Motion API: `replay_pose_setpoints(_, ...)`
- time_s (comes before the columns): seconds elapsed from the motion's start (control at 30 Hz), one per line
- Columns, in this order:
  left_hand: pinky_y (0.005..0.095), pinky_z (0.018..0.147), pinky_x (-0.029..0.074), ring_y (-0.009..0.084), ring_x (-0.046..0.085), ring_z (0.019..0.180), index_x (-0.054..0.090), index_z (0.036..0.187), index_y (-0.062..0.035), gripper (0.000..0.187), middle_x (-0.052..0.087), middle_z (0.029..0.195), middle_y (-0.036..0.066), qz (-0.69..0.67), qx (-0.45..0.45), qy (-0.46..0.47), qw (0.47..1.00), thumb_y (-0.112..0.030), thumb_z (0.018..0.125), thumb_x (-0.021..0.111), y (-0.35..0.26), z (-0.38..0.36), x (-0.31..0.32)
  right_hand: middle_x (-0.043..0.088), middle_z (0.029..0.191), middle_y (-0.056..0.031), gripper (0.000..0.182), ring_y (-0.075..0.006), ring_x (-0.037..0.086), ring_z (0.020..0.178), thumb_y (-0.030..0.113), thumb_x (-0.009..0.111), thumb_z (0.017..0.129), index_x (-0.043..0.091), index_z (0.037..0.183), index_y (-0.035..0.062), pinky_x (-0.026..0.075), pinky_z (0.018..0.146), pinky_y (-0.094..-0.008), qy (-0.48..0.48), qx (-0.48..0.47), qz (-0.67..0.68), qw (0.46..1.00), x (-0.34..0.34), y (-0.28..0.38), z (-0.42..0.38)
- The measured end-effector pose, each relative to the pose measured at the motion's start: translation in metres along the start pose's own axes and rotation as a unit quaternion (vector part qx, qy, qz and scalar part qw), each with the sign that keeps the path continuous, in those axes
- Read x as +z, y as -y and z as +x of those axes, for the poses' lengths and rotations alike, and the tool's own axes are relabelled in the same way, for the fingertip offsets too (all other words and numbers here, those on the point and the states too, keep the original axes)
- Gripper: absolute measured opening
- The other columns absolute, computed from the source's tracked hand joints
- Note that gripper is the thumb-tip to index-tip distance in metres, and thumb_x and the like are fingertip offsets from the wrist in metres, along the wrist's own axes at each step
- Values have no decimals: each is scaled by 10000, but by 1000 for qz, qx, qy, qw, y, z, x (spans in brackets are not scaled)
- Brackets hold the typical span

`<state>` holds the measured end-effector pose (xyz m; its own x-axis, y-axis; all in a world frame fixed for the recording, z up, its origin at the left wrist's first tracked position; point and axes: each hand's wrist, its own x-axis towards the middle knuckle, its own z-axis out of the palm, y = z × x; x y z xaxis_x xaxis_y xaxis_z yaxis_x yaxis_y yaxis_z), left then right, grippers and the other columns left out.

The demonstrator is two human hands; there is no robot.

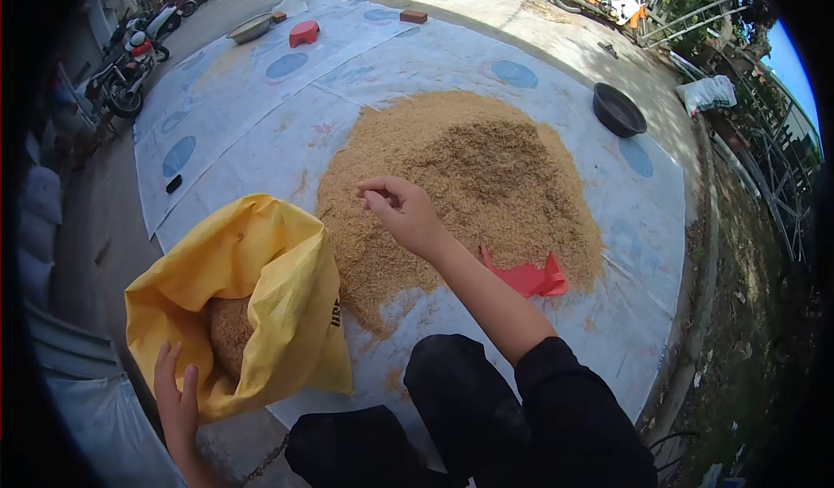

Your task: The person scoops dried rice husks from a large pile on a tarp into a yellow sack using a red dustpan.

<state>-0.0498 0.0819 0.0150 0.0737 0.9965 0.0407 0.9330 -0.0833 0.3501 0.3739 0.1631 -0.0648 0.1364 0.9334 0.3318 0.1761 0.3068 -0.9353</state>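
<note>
A yellow woven sack [291, 305] stands wide-mouthed at the lower left, with brown grain-like material [231, 331] inside. At its near rim my left hand [178, 397] grips the edge, thumb and finger on the fabric. My right hand [401, 214] hovers over the left part of a big heap of loose tan grain or husks [382, 149], its fingers curled in and the tips close to the thumb. Whatever those fingers may hold is hidden. Beside my right forearm lies a red plastic piece [530, 278] on the heap's near edge, partly covered by the arm.
A pale blue-patterned sheet [261, 140] lies under the heap. On it are a black basin [618, 110], red stool [304, 33], brick [413, 17], shallow basin [250, 28] and small black object [174, 184]. Motorbikes [126, 84] stand beyond; a white sack [706, 94] lies right.
</note>
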Motion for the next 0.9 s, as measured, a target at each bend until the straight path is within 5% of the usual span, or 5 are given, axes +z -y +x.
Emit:
replay_pose_setpoints(0.17,410,876,422,402,520,1067,330,1367,-42,684,535,1174,256,84,275,69,955,-295,806,630,-81,0,24,558,653,1,217,-55,506,575,217,597,872,594,829,4,403,510,-223,-171,289,39,941,-76,-111,-219)
replay_pose_setpoints(0.27,414,811,443,416,545,975,452,1273,-38,504,577,1085,244,57,168,109,978,-209,825,609,-113,-1,37,582,698,-53,439,-100,528,577,288,740,747,541,1015,2,439,533,-255,-283,415,-106,858,-106,-167,-363)
replay_pose_setpoints(0.57,384,651,449,389,559,738,591,1024,15,236,598,831,241,62,156,115,979,-145,850,587,-100,-5,62,479,1225,-223,1143,-331,598,907,335,816,611,58,1419,51,476,832,-373,-493,312,-226,780,-163,-242,-320)
replay_pose_setpoints(0.73,391,661,449,370,576,752,589,1036,29,247,605,842,250,51,173,112,977,-136,852,586,-103,-9,49,601,1074,-132,698,-283,599,938,255,791,622,461,1193,26,459,839,-364,-507,279,-156,800,-184,-271,-281)
replay_pose_setpoints(0.9,396,685,448,373,583,781,586,1046,37,266,611,866,253,30,172,102,979,-141,848,595,-96,-15,47,612,899,-89,409,-200,599,851,147,729,660,523,996,37,477,757,-327,-538,257,-186,781,-157,-254,-329)
